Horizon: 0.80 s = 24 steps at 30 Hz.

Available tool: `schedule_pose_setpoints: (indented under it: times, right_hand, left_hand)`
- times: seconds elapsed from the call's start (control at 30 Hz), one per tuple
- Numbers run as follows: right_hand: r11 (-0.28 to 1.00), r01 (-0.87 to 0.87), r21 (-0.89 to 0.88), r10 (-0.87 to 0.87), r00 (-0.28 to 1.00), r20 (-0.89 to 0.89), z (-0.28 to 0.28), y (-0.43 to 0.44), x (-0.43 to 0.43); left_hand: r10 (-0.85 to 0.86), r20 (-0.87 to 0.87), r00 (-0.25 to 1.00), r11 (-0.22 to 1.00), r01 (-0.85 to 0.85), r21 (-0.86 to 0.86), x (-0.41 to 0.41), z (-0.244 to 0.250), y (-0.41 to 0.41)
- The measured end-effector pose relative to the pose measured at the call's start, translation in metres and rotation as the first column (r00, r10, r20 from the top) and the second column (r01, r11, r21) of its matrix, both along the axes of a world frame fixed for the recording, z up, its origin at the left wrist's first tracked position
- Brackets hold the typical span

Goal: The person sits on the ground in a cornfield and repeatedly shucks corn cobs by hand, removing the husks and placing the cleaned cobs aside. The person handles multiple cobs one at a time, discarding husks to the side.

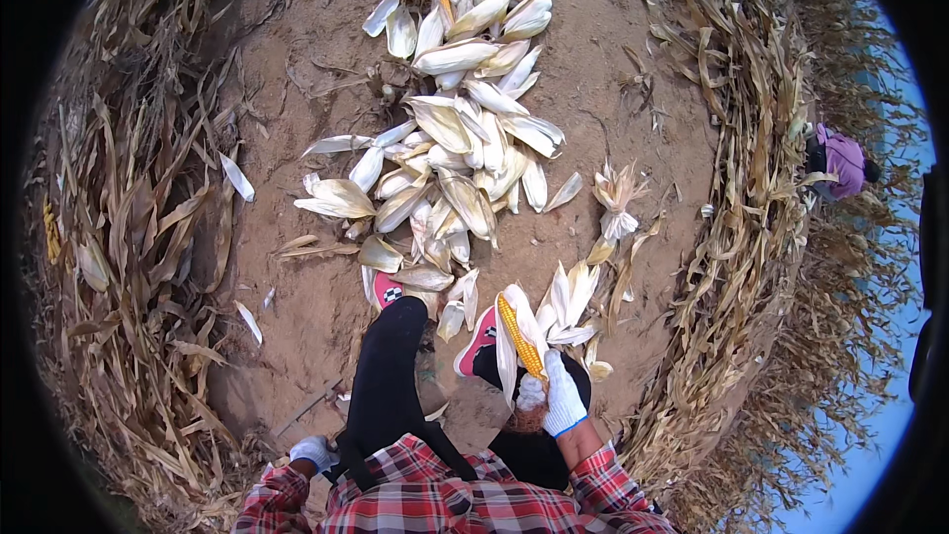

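My right hand (pixel 562 402), in a white knit glove with a blue cuff edge, is closed around the base of an ear of corn (pixel 520 335). Its yellow kernels show between pale husk leaves (pixel 506 363) that are peeled apart, and brown silk hangs below the fingers. My left hand (pixel 314 452), also in a white glove, rests low beside my left knee; its fingers are partly hidden, and whether it grips anything cannot be told. A thin dark rod or blade (pixel 308 406) lies just beyond it. Ahead of my feet is a long heap of corn husks (pixel 460 163).
Dry corn stalks lie in rows at left (pixel 148 200) and right (pixel 749 200). Yellow cobs (pixel 51 231) lie far left. Loose husks (pixel 567 300) are by my right foot, a tied-looking husk tuft (pixel 617 200) beyond. Another person (pixel 844 163) in a pink top is at far right.
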State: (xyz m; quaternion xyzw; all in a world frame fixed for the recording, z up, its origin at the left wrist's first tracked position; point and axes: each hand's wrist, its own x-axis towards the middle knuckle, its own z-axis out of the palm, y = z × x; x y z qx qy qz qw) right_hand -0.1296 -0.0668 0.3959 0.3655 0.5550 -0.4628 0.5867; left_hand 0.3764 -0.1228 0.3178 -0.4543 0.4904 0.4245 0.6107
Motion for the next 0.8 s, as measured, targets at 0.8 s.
schedule_pose_setpoints:
  times: [0.8]
  right_hand:
    - [0.976, -0.108, -0.188, 0.086, 0.989, -0.124, 0.098, -0.070, -0.482]
  left_hand:
    - [-0.267, 0.116, 0.957, 0.964, 0.262, 0.051, -0.388, 0.200, -0.052]
